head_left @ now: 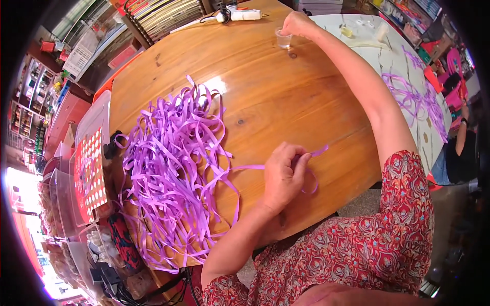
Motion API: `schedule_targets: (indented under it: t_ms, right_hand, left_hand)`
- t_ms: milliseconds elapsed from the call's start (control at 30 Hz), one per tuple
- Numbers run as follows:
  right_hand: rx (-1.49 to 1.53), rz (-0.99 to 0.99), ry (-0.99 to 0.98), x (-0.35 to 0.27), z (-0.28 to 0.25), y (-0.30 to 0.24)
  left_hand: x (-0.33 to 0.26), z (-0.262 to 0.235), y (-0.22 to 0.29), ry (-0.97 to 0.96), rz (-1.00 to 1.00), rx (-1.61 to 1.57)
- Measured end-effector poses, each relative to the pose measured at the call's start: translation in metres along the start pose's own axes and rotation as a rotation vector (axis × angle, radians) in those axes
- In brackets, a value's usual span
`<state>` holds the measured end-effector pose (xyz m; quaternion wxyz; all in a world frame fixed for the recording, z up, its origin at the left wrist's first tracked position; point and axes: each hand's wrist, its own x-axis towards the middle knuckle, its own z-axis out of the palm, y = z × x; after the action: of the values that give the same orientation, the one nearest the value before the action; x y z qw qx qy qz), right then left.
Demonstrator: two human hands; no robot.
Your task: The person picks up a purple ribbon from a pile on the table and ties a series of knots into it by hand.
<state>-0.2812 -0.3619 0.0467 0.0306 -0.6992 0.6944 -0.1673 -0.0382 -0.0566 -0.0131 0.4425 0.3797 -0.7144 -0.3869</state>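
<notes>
My left hand (285,176) is closed, thumb against curled fingers, on a purple ribbon (248,167). One end of this ribbon sticks out past my fingertips, and a loop hangs beside my thumb. To the left, a large tangled heap of purple ribbons (176,168) covers that part of the wooden table. At the far edge my right hand (301,25) reaches down into a small clear cup (284,42). Its fingers are bunched together at the cup's mouth, and what they may hold is hidden.
Beyond the wooden table (311,107) on the right stands a white marbled table (367,56) with more purple ribbons (418,102). A white tool with a cord (245,15) lies at the back. Boxes and a red card with dots (92,173) crowd the left edge. Another person (462,148) is at far right.
</notes>
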Motion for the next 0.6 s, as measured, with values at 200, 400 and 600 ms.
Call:
schedule_targets:
  t_ms: [200,400,600]
  right_hand:
    - [-0.033,-0.075,0.009,-0.002,0.005,0.007]
    - [-0.027,-0.141,0.07,0.002,0.014,0.009]
    - [0.406,-0.342,0.241,-0.044,-0.025,0.001]
  left_hand:
    - [-0.001,0.001,0.003,-0.007,0.02,0.011]
    - [-0.004,0.001,0.002,-0.009,-0.032,-0.006]
    - [0.002,-0.003,-0.001,0.165,-0.303,-0.419]
